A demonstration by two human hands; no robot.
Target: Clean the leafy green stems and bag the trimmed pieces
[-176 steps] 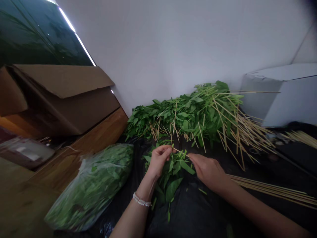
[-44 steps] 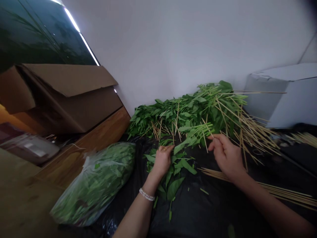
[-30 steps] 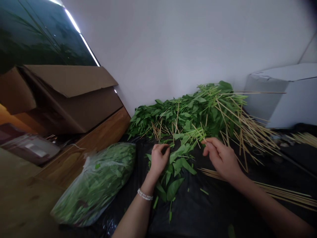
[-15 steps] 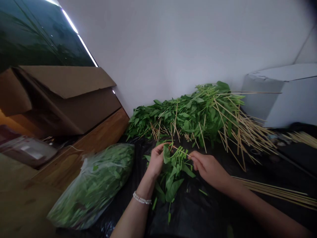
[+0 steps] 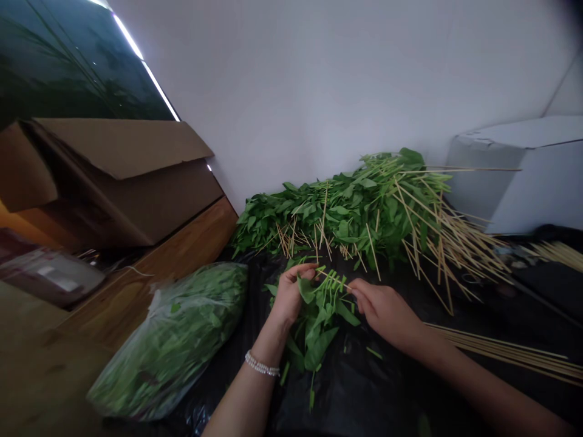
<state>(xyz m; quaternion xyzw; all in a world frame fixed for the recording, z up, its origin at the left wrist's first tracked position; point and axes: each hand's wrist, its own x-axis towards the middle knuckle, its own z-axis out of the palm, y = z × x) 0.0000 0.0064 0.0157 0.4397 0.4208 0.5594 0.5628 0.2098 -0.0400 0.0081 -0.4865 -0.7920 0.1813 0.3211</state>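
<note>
Between my hands runs a thin wooden skewer (image 5: 347,286), pierced through a row of leafy green stems (image 5: 332,283) whose leaves hang below it. My right hand (image 5: 380,306) pinches the skewer at its right end. My left hand (image 5: 291,294), a beaded bracelet on its wrist, is closed at the left end of the row, its fingertips on a leafy stem (image 5: 306,287) beside the skewer's tip. Part of that grip is hidden by the leaf. Cut stem bits (image 5: 374,352) lie on the black plastic sheet (image 5: 359,394) underneath.
Along the wall lies a long heap of skewered greens (image 5: 346,194), sticks poking out toward the front and right. A clear bag of leaves (image 5: 182,340) sits at left, near an open cardboard box (image 5: 136,188). Loose skewers (image 5: 510,352) lie at right, a white box (image 5: 523,170) behind.
My left fingertips have dipped slightly and curled in toward the skewer's left end. My right hand keeps nearly the same place, still pinching the skewer.
</note>
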